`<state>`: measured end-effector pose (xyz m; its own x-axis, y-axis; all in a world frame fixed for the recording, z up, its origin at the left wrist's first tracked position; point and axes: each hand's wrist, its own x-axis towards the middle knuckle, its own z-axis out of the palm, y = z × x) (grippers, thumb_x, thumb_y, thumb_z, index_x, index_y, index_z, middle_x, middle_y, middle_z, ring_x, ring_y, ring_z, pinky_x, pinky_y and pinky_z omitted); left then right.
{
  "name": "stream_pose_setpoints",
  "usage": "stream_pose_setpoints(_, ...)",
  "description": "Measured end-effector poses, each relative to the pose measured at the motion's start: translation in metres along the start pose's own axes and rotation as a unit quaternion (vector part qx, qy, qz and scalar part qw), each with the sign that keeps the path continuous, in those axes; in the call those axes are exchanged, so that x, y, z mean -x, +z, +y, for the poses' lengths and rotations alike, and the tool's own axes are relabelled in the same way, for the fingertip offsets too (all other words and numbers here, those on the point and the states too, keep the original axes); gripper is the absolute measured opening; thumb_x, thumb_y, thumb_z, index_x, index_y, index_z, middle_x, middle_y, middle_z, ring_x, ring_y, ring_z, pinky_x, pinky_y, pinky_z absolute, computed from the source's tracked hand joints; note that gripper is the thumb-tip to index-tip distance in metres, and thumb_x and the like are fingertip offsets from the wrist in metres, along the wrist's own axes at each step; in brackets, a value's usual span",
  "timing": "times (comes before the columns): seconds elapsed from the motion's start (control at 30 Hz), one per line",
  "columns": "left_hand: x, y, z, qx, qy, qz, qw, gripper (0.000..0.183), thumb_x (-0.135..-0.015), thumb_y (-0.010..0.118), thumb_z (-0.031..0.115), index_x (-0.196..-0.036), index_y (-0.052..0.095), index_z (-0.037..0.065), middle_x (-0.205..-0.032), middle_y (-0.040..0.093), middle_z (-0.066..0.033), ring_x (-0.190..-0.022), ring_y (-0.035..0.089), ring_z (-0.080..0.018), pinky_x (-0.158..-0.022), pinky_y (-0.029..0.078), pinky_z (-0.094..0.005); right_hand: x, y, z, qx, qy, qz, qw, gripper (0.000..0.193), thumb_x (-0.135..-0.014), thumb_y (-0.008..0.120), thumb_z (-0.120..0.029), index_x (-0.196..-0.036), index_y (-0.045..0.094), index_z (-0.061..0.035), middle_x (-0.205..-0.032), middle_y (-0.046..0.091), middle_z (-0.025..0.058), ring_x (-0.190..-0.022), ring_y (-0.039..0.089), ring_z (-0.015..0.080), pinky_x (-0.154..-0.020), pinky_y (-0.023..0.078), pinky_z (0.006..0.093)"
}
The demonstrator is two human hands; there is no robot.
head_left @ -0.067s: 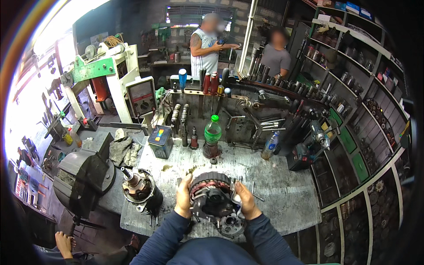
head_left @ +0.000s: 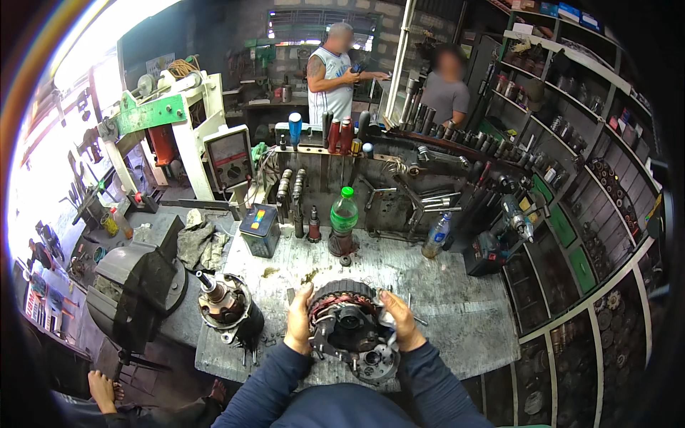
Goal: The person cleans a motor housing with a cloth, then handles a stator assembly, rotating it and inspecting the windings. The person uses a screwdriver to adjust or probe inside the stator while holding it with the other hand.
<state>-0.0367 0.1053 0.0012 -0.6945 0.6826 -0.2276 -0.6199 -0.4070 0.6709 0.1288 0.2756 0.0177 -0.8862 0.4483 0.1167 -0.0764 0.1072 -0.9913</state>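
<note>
Both my hands clasp a round dark machine part with red windings (head_left: 334, 303) from its two sides, low over the bench's near edge. My left hand (head_left: 298, 324) is closed against its left side, thumb up. On the opposite side my right hand (head_left: 404, 322) grips it, with something pale, perhaps a cloth, by the fingers. A grey metal end with holes (head_left: 374, 362) shows at the part's lower right; I cannot tell whether it is joined on. To the left stands a motor-like unit (head_left: 227, 314) with its shaft up.
Behind the part stand a green-capped bottle (head_left: 344, 217), a smaller clear bottle (head_left: 437, 235) and a dark box (head_left: 260, 230). A cordless drill (head_left: 492, 246) sits at the bench's right. A large vise (head_left: 132, 274) and a rag (head_left: 200, 239) are at left. Another person's hand (head_left: 105, 391) is lower left.
The part has tilted slightly between my hands, so the round hole in its middle shows more clearly. My hands have shifted only a little with it.
</note>
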Motion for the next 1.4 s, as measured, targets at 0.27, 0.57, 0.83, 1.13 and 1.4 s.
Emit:
stream_pose_setpoints(0.27,-0.011,-0.004,-0.009,0.146,-0.131,-0.101,0.975,0.053,-0.109,0.053,0.043,-0.130,0.070,-0.002,-0.119,0.079,-0.0216,-0.100,0.079,-0.0335,-0.092,0.064,-0.0461,-0.057,-0.022,-0.061,-0.268,0.126,-0.156,0.942,0.056,-0.116,0.048,-0.034,-0.152,0.056,0.0073,-0.153,0.062,0.0137,-0.141,0.058,0.0232,-0.121,0.041,0.0337)
stream_pose_setpoints(0.57,0.004,-0.006,-0.010,-0.006,-0.088,-0.101,0.991,0.052,-0.108,0.056,0.045,-0.122,0.072,-0.002,-0.107,0.081,-0.0156,-0.089,0.079,-0.0241,-0.080,0.065,-0.0354,-0.056,-0.021,-0.030,-0.134,0.077,-0.275,0.949,0.045,-0.113,0.062,-0.028,-0.144,0.064,0.0050,-0.134,0.073,0.0103,-0.122,0.066,0.0165,-0.108,0.051,0.0313)
stream_pose_setpoints(0.83,-0.009,0.004,-0.011,0.164,-0.079,-0.070,0.981,0.067,-0.110,0.042,0.051,-0.130,0.069,-0.007,-0.121,0.077,-0.0245,-0.107,0.077,-0.0385,-0.099,0.063,-0.0496,-0.006,0.009,0.003,-0.265,0.060,0.036,0.962,0.063,-0.110,0.059,-0.040,-0.155,0.048,0.0034,-0.125,0.071,0.0120,-0.111,0.070,0.0232,-0.099,0.056,0.0366)
stream_pose_setpoints(1.13,-0.002,0.002,-0.024,0.263,-0.130,-0.121,0.948,0.064,-0.108,0.042,0.052,-0.132,0.070,-0.001,-0.126,0.076,-0.0222,-0.112,0.075,-0.0388,-0.102,0.061,-0.0533,-0.023,0.000,-0.012,-0.108,0.022,0.010,0.994,0.069,-0.111,0.049,-0.062,-0.127,0.068,0.0022,-0.113,0.073,0.0098,-0.102,0.070,0.0188,-0.090,0.057,0.0329)
stream_pose_setpoints(1.4,-0.003,0.016,-0.021,0.252,0.010,-0.032,0.967,0.069,-0.110,0.033,0.052,-0.141,0.064,-0.002,-0.134,0.072,-0.0214,-0.119,0.072,-0.0402,-0.109,0.057,-0.0558,-0.011,0.050,0.009,-0.434,0.070,0.062,0.896,0.058,-0.111,0.057,-0.047,-0.146,0.059,-0.0009,-0.135,0.070,0.0153,-0.121,0.071,0.0275,-0.107,0.058,0.0409)
